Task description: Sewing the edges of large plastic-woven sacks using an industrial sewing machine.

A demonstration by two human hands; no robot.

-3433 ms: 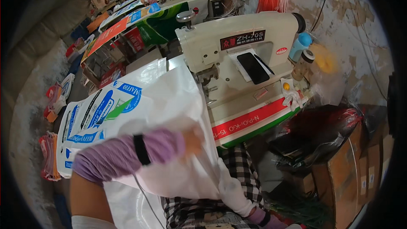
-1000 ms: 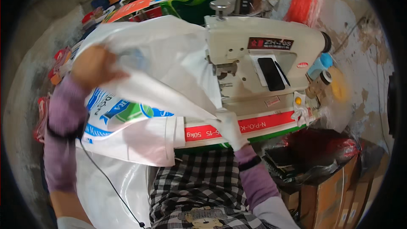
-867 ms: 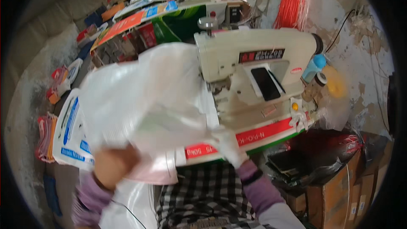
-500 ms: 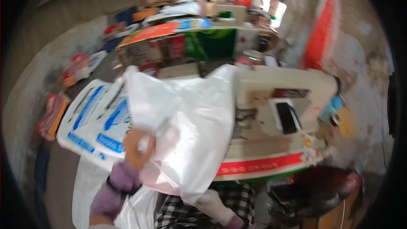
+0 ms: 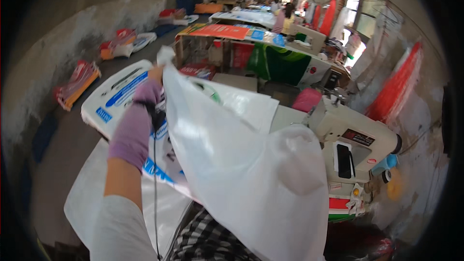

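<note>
A large white plastic sack (image 5: pixel 241 164) hangs in a loose sheet across my front, from the far left corner down to the lower right. Its gathered corner is gripped by my left hand (image 5: pixel 155 74), which is closed and stretched forward over a stack of white sacks with blue print (image 5: pixel 126 88). A purple sleeve and a dark band cover that forearm. My right hand does not show; the right side of the raised sack covers the place where it would be. To the right of the sack stands a cream sewing machine (image 5: pixel 333 121).
A phone (image 5: pixel 344 160) rests against the sewing machine. Beyond is another table (image 5: pixel 227 31) with orange and green sheets. Bundles of folded sacks (image 5: pixel 77 84) lie along the left wall. A red plastic bundle (image 5: pixel 397 82) hangs at right. A checked cloth (image 5: pixel 205 237) covers my lap.
My left hand has moved forward, carrying the sack's corner away over the stack. The sack has spread to the right, and my right hand has gone out of sight. The view has shifted.
</note>
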